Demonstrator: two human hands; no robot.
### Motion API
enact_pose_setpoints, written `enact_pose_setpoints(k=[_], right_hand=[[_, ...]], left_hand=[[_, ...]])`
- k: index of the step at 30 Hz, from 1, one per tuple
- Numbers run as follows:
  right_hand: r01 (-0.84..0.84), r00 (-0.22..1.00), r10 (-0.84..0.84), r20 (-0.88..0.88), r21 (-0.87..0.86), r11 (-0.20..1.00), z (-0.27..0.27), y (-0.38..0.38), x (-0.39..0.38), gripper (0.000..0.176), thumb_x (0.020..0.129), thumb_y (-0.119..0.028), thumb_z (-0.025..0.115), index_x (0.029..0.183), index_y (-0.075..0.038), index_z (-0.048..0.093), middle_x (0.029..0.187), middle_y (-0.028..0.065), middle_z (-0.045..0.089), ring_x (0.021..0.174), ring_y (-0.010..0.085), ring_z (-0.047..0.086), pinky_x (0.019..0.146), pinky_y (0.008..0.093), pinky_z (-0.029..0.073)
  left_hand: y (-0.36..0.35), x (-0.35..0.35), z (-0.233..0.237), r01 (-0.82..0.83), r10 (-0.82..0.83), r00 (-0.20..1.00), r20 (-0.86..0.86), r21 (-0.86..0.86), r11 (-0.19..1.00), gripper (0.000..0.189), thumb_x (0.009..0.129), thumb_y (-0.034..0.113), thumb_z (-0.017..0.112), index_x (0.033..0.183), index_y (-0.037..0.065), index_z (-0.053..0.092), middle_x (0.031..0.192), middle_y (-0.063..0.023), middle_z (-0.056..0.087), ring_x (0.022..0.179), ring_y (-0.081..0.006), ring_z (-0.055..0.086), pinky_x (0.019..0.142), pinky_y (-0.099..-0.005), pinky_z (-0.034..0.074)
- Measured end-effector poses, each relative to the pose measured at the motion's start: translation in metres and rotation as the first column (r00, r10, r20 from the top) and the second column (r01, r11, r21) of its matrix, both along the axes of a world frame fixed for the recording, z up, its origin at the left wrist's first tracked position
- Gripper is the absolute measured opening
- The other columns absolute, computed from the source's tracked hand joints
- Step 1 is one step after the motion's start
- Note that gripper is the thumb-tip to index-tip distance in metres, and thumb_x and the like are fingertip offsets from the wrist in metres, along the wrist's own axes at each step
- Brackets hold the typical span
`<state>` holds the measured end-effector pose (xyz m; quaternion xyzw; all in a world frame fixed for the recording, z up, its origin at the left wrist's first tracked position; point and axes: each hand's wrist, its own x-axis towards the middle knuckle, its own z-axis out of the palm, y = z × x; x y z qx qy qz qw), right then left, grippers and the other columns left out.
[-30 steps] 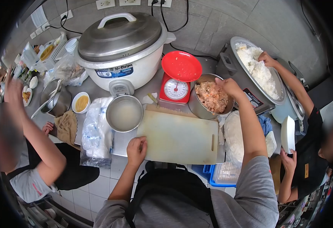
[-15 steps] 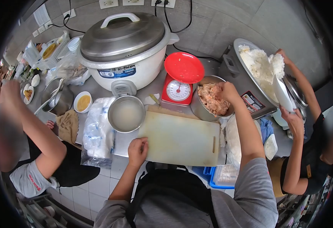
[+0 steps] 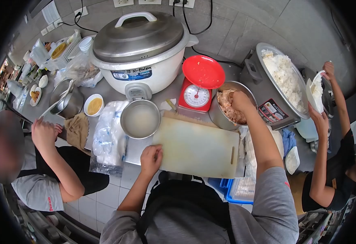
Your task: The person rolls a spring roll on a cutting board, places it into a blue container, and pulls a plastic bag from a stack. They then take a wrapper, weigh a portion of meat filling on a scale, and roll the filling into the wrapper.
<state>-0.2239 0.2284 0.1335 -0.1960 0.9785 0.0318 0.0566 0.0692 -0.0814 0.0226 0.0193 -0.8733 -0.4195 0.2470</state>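
My right hand (image 3: 241,101) reaches down into a metal pot (image 3: 249,87) of pinkish, chunky raw meat mixture (image 3: 226,101). Its fingers are pressed into the meat and hidden from view. Beside the left edge of a pale cutting board (image 3: 198,146), my left hand (image 3: 150,159) rests with its fingers loosely curled and nothing visible in them. A red dial scale (image 3: 196,97) with a red pan (image 3: 203,72) stands behind the board, just left of the pot. Near my left hand is a metal bowl (image 3: 140,120) of cloudy liquid.
A big rice cooker (image 3: 141,77) stands at the back; plastic bags (image 3: 109,136) lie left of the bowl. At left, a co-worker's hand (image 3: 43,132) is by a pot (image 3: 74,103). Another person at right holds a white scoop (image 3: 314,95) beside a rice-filled cooker (image 3: 281,75).
My right hand has sunk deeper into the meat. The left co-worker's raised hand has come down towards the pot. The right co-worker's scoop has moved away from the rice.
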Motion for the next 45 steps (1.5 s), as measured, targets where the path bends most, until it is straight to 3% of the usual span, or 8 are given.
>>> enact_pose_setpoints(k=[4,15,22,31,34,36,40,45], right_hand=[[0.031,0.998,-0.027,-0.053,0.076,0.997,-0.01,-0.007,-0.006,0.027,0.07,-0.004,0.065,0.097,-0.005,0.069,0.095,0.0219,0.067,0.094,0.0358,0.065,0.084,0.0444,0.051],[0.153,0.986,-0.161,-0.049,-0.14,0.978,0.009,0.009,-0.015,0.041,0.068,-0.015,0.074,0.109,-0.011,0.07,0.102,0.0193,0.067,0.098,0.033,0.064,0.087,0.041,0.051],[0.165,0.979,-0.164,-0.12,0.002,0.986,0.041,0.005,0.001,0.029,0.074,-0.025,0.068,0.101,-0.015,0.072,0.1,0.0131,0.069,0.096,0.0295,0.065,0.084,0.0412,0.052],[0.111,0.987,-0.118,0.112,0.071,0.991,0.059,0.023,-0.005,0.026,0.075,-0.029,0.071,0.093,-0.01,0.073,0.099,0.0166,0.069,0.093,0.0342,0.065,0.081,0.0412,0.052],[0.137,0.975,-0.101,0.196,-0.177,0.975,0.037,0.058,-0.021,0.027,0.077,-0.029,0.065,0.086,-0.004,0.071,0.092,0.0167,0.069,0.086,0.0335,0.065,0.077,0.0411,0.052],[-0.023,0.989,0.02,0.146,0.021,1.0,-0.023,0.101,-0.062,0.03,0.079,-0.029,0.062,0.089,-0.002,0.07,0.089,0.0176,0.069,0.084,0.0321,0.065,0.076,0.0389,0.051],[0.351,0.935,-0.328,0.139,-0.212,0.912,-0.024,0.08,-0.035,0.028,0.082,-0.026,0.056,0.087,-0.001,0.068,0.081,0.0135,0.066,0.081,0.0266,0.063,0.077,0.0322,0.05],[0.773,0.618,-0.394,0.681,-0.433,0.463,-0.023,0.064,-0.034,0.032,0.08,-0.027,0.055,0.102,-0.004,0.058,0.088,0.0098,0.059,0.084,0.0258,0.059,0.082,0.0357,0.049]], left_hand=[[0.0,0.001,-0.001,-0.012,0.012,1.0,0.016,0.006,1.0,0.01,0.079,0.004,0.066,0.088,0.006,0.062,0.077,-0.0086,0.061,0.069,-0.0255,0.058,0.063,-0.0366,0.047],[-0.001,0.002,-0.001,-0.01,0.01,1.0,0.007,0.021,1.0,0.01,0.079,0.004,0.066,0.088,0.005,0.063,0.077,-0.0087,0.061,0.069,-0.0248,0.059,0.063,-0.0358,0.047],[0.0,0.0,-0.002,-0.019,0.019,1.0,-0.013,0.01,1.0,0.011,0.078,0.003,0.067,0.088,0.005,0.063,0.077,-0.0087,0.062,0.069,-0.0247,0.06,0.063,-0.0357,0.048],[0.001,0.0,0.0,-0.023,0.023,1.0,0.007,0.021,1.0,0.011,0.078,0.003,0.066,0.088,0.005,0.063,0.077,-0.0081,0.062,0.068,-0.0249,0.058,0.063,-0.0358,0.047],[0.001,0.0,0.0,-0.024,0.024,1.0,-0.002,0.005,1.0,0.011,0.078,0.003,0.067,0.087,0.005,0.063,0.077,-0.0081,0.062,0.068,-0.0247,0.058,0.062,-0.036,0.047],[0.0,0.0,-0.002,-0.023,0.023,1.0,-0.006,-0.008,1.0,0.011,0.078,0.003,0.067,0.088,0.005,0.063,0.078,-0.0083,0.062,0.067,-0.0247,0.058,0.062,-0.0362,0.047],[0.002,-0.002,0.001,-0.026,0.026,1.0,-0.012,0.019,0.999,0.011,0.078,0.003,0.067,0.088,0.005,0.062,0.077,-0.0086,0.062,0.067,-0.0254,0.058,0.062,-0.0364,0.047],[0.001,-0.001,-0.003,-0.019,0.019,1.0,-0.015,0.006,1.0,0.011,0.078,0.003,0.066,0.088,0.005,0.062,0.076,-0.0086,0.061,0.067,-0.0259,0.058,0.062,-0.0365,0.046]])
